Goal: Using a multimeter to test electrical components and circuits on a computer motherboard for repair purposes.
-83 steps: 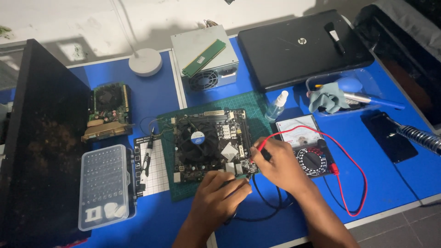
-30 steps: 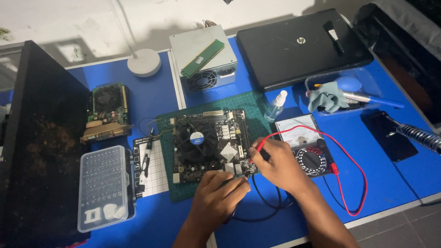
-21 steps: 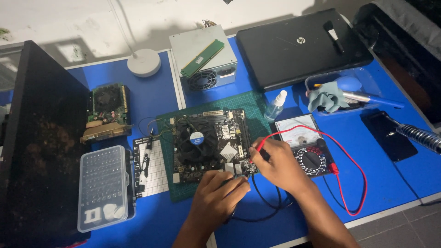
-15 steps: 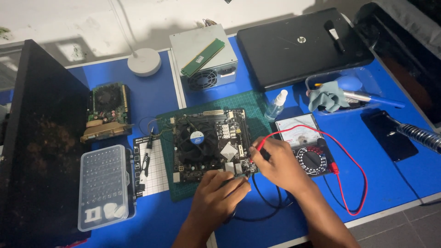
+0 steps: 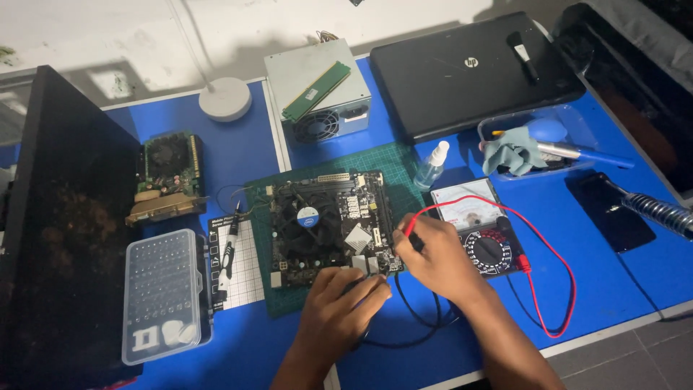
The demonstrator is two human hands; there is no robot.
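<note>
Two hands work at the near edge of the motherboard (image 5: 328, 224), which lies on a green mat (image 5: 393, 170) on the blue counter (image 5: 621, 278). I see my left hand (image 5: 343, 307) curled over a black probe at the board's front edge, and my right hand (image 5: 433, 253) pinching the red probe (image 5: 410, 225), whose lead loops to the multimeter (image 5: 484, 235) just beside it. Left of the mat, a clear bit case (image 5: 162, 292) holds rows of bits. Farther back, a clear tray (image 5: 538, 141) holds a grey cloth, a blue bulb and a pen-like tool. Beyond sit a power supply (image 5: 317, 90) with a memory stick on top and a closed laptop (image 5: 469, 72).
</note>
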